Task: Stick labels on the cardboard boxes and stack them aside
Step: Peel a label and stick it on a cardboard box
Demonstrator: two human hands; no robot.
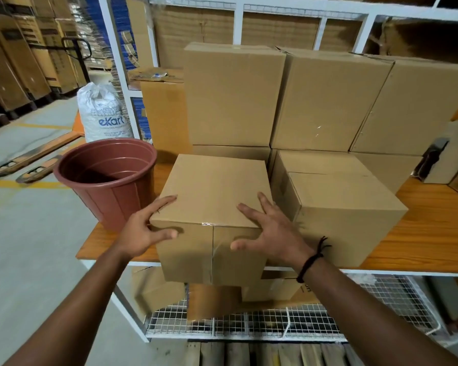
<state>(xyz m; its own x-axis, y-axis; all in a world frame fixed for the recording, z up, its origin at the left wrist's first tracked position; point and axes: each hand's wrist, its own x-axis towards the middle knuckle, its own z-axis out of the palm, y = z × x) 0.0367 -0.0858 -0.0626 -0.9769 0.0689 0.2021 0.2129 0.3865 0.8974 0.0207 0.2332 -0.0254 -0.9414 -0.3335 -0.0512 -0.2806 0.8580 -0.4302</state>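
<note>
A plain taped cardboard box (212,191) sits at the front edge of the wooden table (428,233), overhanging it slightly. My left hand (143,228) is on its near left corner, fingers straight on the top and thumb on the front face. My right hand (270,228) lies on the near right corner the same way, with spread fingers on top and the thumb on the front. A second box (341,204) stands against its right side. Behind them, several larger boxes (323,101) are stacked in two layers. I see no label in view.
A reddish-brown plastic bin (109,178) stands on the table's left corner, close to the box. A white ekart sack (103,112) and a pallet jack (35,157) are on the floor to the left. More boxes lie on the wire shelf (249,323) below.
</note>
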